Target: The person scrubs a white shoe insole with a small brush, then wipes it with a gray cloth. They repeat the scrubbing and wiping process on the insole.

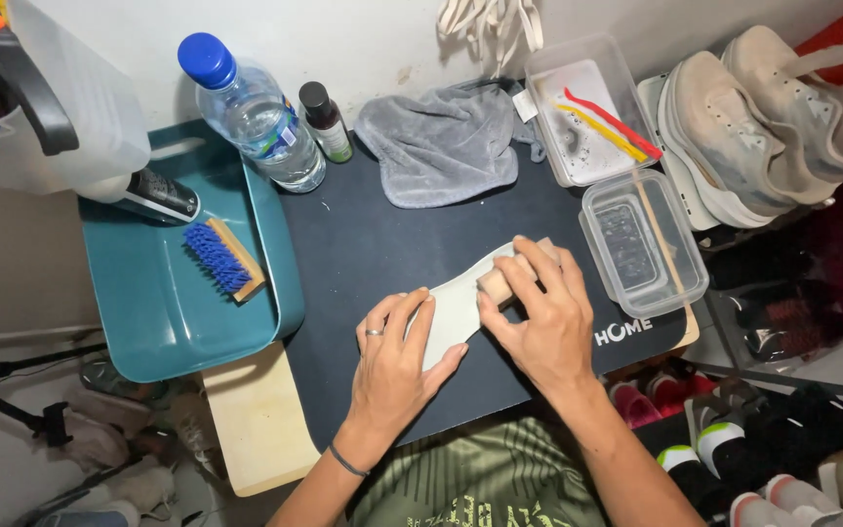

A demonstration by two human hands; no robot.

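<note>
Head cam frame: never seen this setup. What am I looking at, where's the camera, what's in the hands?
There is no machine here: a person works with two bare hands, and the one camera sits on their head, looking down at a dark mat on a small table. The left hand presses flat on a pale shoe insole. The right hand grips a small tan block against that insole. Around them lie a teal tray holding a blue-bristled brush, a water bottle, a small dark bottle, a grey cloth, two clear plastic tubs and a pair of pale sneakers.
</note>
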